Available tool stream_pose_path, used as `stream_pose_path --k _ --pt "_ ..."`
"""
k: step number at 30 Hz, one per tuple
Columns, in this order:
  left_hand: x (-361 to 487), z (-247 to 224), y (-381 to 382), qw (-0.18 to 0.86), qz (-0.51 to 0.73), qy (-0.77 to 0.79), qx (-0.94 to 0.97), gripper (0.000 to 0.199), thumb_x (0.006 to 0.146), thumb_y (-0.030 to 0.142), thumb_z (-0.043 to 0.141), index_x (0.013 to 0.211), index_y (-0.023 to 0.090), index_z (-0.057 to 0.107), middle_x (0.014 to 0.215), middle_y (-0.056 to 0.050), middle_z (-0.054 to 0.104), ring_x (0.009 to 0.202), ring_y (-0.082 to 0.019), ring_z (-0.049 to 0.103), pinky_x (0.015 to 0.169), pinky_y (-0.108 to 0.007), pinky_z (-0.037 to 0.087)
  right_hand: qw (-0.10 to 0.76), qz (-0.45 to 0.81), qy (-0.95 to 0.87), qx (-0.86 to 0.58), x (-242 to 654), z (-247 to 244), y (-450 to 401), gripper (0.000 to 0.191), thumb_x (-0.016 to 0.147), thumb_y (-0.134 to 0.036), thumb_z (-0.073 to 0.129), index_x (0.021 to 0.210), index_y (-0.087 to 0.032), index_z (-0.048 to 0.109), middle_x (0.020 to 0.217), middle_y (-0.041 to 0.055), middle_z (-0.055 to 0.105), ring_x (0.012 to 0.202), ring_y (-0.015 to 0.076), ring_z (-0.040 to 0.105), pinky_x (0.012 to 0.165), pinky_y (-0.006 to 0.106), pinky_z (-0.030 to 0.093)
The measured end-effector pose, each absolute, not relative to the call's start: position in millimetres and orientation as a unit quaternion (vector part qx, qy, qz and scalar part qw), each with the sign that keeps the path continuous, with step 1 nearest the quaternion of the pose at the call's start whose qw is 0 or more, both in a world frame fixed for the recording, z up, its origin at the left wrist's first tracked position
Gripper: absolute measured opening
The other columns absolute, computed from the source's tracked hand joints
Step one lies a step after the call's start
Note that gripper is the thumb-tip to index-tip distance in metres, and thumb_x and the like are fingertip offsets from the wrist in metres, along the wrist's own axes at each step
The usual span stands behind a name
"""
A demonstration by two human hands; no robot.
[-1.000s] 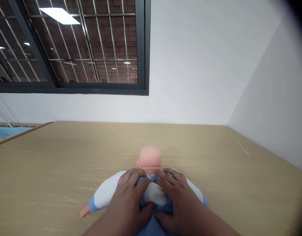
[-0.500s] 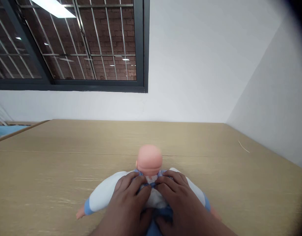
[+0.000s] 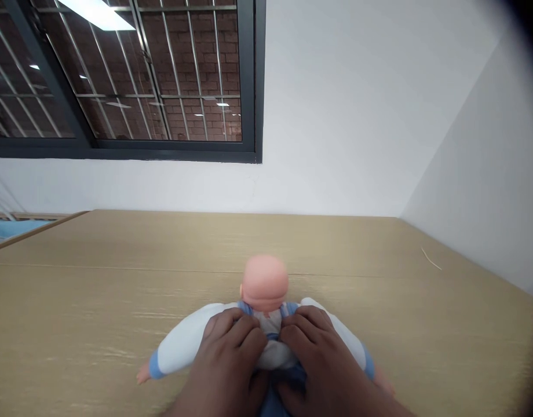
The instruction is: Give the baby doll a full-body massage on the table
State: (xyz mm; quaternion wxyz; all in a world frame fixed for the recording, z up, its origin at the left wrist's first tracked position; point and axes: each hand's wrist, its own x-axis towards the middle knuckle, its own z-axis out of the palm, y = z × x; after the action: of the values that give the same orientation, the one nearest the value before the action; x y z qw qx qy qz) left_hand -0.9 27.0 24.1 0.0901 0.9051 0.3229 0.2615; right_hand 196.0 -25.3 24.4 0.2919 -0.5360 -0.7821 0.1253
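A baby doll (image 3: 265,284) lies on the table with its bald head pointing away from me; its face does not show. It wears white clothing with blue trim, and both arms stretch out sideways. My left hand (image 3: 232,356) rests on the left side of its torso, fingers curled into the cloth just below the neck. On the other side, my right hand (image 3: 318,356) is curled on the clothing in the same way. Between the hands the white and blue cloth (image 3: 275,354) is bunched. My thumbs are low and partly in shadow, and the doll's legs are hidden.
The wooden table (image 3: 119,243) reaches back to a white wall (image 3: 327,116), with another wall on the right. A thin pale strip (image 3: 430,259) lies at the table's right. A dark-framed barred window (image 3: 171,152) is above, and something light blue (image 3: 14,229) shows past the left edge.
The fingers of both hands have drawn back from the doll's neck and curled more, uncovering more of the collar. The doll has stayed nearly in place.
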Motion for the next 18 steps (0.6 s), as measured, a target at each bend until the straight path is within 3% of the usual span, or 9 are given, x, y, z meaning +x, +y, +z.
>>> stream_pose_path --k 3,9,18 --pt "-1.4 23.4 27.3 0.095 0.257 0.336 0.901 0.026 0.061 0.008 0.061 0.083 0.021 0.062 0.092 -0.003 0.065 0.094 -0.027 0.051 0.082 -0.044 0.041 0.292 0.122 -0.785 -0.532 195.4 24.1 -25.8 0.03 0.062 -0.02 0.072 0.089 -0.022 0.06 0.1 -0.0005 0.065 0.103 0.0246 0.047 0.101 0.039 0.034" --pt "-3.7 19.2 28.1 0.076 0.266 0.333 0.901 0.069 0.058 0.011 0.061 0.125 0.029 0.063 0.106 -0.005 0.063 0.099 -0.03 0.051 0.086 -0.048 0.04 0.284 0.121 -0.8 -0.515 197.0 27.1 -27.5 0.033 0.066 -0.019 0.074 0.097 -0.023 0.064 0.106 -0.0015 0.065 0.107 0.0237 0.047 0.1 0.037 0.034" --pt "-1.8 22.0 27.5 0.097 0.284 0.338 0.892 0.058 0.058 0.009 0.063 0.109 0.034 0.07 0.097 -0.002 0.062 0.093 -0.027 0.051 0.081 -0.044 0.039 0.297 0.113 -0.804 -0.503 197.6 21.3 -26.9 0.031 0.067 -0.02 0.076 0.094 -0.021 0.063 0.104 -0.0011 0.064 0.104 0.0232 0.047 0.098 0.039 0.034"
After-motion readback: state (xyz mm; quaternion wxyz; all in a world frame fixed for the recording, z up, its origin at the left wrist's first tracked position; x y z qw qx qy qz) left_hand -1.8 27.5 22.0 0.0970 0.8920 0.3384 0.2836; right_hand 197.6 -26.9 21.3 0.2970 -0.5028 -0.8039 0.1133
